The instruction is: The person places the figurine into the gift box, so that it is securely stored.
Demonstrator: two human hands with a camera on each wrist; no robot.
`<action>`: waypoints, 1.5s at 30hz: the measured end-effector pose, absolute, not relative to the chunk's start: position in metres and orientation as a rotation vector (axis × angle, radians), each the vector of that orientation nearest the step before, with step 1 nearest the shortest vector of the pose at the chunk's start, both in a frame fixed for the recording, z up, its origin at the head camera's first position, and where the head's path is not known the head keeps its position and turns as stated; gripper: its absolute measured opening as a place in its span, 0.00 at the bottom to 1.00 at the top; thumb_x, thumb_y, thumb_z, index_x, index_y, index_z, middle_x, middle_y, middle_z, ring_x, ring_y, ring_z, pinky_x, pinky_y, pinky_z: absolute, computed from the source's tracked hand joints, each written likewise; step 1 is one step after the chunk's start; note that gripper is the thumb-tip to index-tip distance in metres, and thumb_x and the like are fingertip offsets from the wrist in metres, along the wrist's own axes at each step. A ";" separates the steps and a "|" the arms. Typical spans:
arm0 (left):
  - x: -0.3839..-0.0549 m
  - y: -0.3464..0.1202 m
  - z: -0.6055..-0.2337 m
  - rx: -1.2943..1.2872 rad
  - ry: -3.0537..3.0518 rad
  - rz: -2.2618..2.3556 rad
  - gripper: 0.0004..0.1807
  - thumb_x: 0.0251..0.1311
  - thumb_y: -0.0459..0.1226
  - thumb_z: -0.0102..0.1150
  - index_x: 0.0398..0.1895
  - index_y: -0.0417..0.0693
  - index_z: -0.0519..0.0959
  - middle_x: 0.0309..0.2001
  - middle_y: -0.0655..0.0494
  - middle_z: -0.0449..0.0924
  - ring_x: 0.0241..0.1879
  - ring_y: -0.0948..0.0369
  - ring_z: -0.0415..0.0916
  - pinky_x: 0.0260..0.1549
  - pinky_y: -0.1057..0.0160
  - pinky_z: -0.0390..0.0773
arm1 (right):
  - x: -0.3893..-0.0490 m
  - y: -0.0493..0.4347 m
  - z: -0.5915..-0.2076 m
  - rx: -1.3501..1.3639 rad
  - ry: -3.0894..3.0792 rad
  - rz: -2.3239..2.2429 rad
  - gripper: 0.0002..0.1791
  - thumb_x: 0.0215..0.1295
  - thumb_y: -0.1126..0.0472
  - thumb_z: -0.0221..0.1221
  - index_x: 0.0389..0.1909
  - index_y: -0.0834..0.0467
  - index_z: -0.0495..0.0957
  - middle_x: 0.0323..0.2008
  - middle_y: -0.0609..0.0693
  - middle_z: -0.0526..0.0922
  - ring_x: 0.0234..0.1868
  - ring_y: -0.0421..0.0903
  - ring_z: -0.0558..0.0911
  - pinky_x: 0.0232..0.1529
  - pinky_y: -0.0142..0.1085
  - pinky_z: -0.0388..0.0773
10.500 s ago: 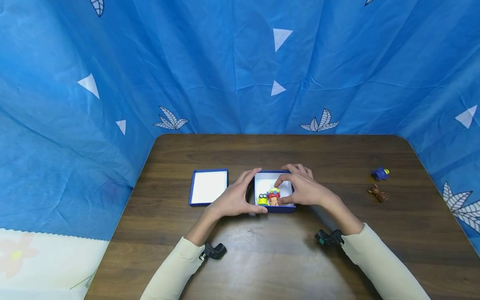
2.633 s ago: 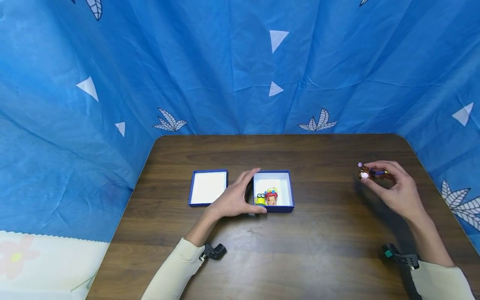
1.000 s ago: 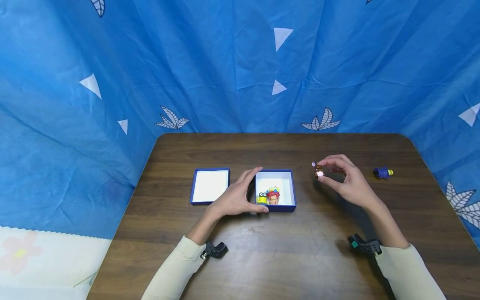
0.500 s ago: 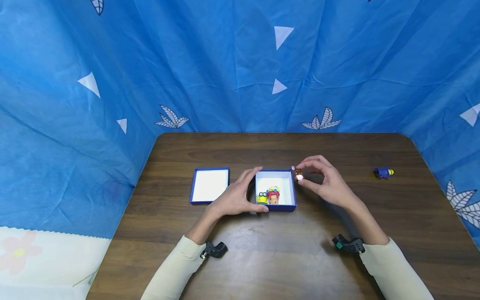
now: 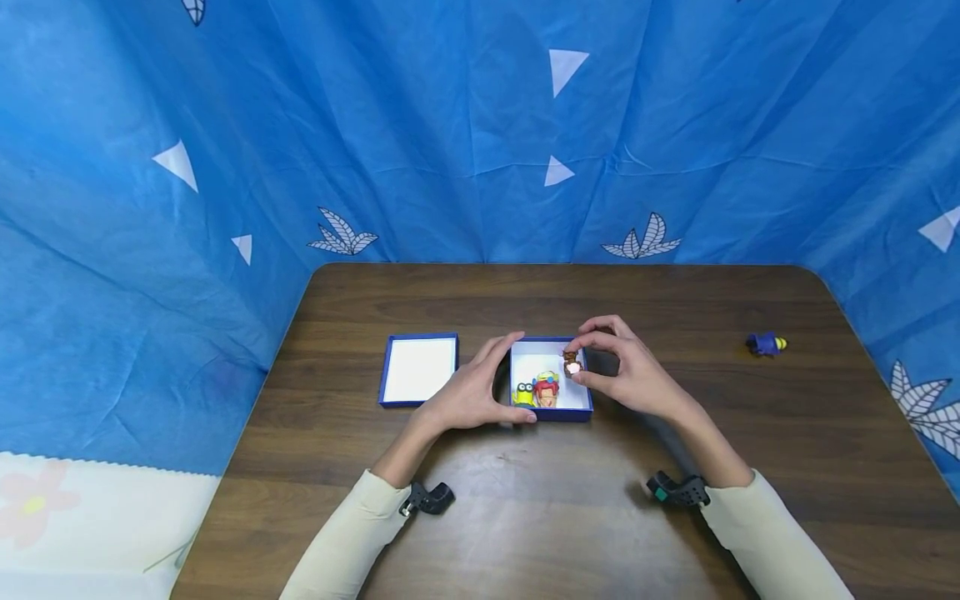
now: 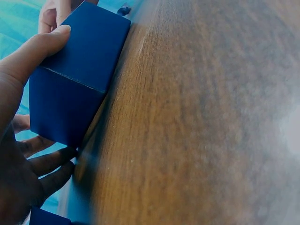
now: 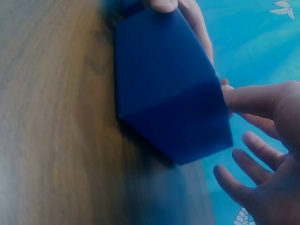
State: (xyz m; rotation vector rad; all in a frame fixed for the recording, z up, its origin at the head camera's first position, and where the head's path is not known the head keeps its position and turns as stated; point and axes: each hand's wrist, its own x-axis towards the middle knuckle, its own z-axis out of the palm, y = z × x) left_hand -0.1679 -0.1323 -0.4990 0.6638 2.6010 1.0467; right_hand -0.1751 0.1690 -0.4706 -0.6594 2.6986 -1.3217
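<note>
My left hand [image 5: 467,398] grips the blue box [image 5: 555,415] at its left end, thumb on the front wall, as the left wrist view also shows. Inside the box's white interior, a yellow minion figurine [image 5: 524,395] and a red-and-yellow figurine [image 5: 547,392] lie side by side at the front left. My right hand [image 5: 633,375] pinches a small brown animal figurine [image 5: 571,362] with a pale belly between thumb and fingers, over the box's right part. In the right wrist view the box wall [image 7: 173,84] hides most of that figurine.
The box lid [image 5: 418,371], white inside with a blue rim, lies left of the box. A purple-blue figurine with a yellow head [image 5: 765,344] lies at the right of the wooden table [image 5: 525,517]. Blue curtains [image 5: 420,125] stand behind and at the sides.
Since the earlier frames, my right hand has picked up the brown figurine at the right and carried it left, from beside the box to inside its rim. My left hand stays put.
</note>
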 end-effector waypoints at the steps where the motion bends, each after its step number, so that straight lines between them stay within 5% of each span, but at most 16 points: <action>1: -0.168 -0.132 -0.499 0.665 2.601 1.048 0.70 0.47 0.68 0.80 0.88 0.71 0.45 0.83 0.57 0.57 0.73 0.48 0.73 0.69 0.38 0.77 | -0.175 0.168 -0.472 -0.656 2.699 -1.309 0.19 0.64 0.59 0.77 0.55 0.49 0.87 0.68 0.54 0.71 0.71 0.57 0.69 0.69 0.65 0.69; 22: -0.168 -0.133 -0.499 0.682 2.613 1.044 0.70 0.48 0.67 0.80 0.89 0.70 0.45 0.84 0.56 0.55 0.73 0.47 0.74 0.68 0.38 0.78 | -0.171 0.141 -0.450 -0.459 2.738 -0.781 0.14 0.62 0.57 0.77 0.48 0.51 0.90 0.76 0.69 0.68 0.76 0.74 0.67 0.71 0.79 0.63; 34: -0.168 -0.133 -0.499 0.681 2.613 1.042 0.70 0.47 0.68 0.80 0.89 0.71 0.45 0.84 0.57 0.55 0.72 0.47 0.74 0.68 0.38 0.79 | -0.168 0.136 -0.446 -0.503 2.785 -0.492 0.19 0.68 0.53 0.71 0.57 0.53 0.89 0.80 0.66 0.66 0.78 0.71 0.65 0.73 0.73 0.67; 45: -0.168 -0.133 -0.500 0.681 2.609 1.036 0.70 0.48 0.68 0.80 0.89 0.71 0.45 0.84 0.57 0.55 0.71 0.46 0.75 0.67 0.38 0.79 | -0.168 0.142 -0.445 -0.592 2.701 -0.529 0.07 0.65 0.54 0.73 0.43 0.43 0.91 0.81 0.69 0.62 0.79 0.75 0.63 0.69 0.79 0.66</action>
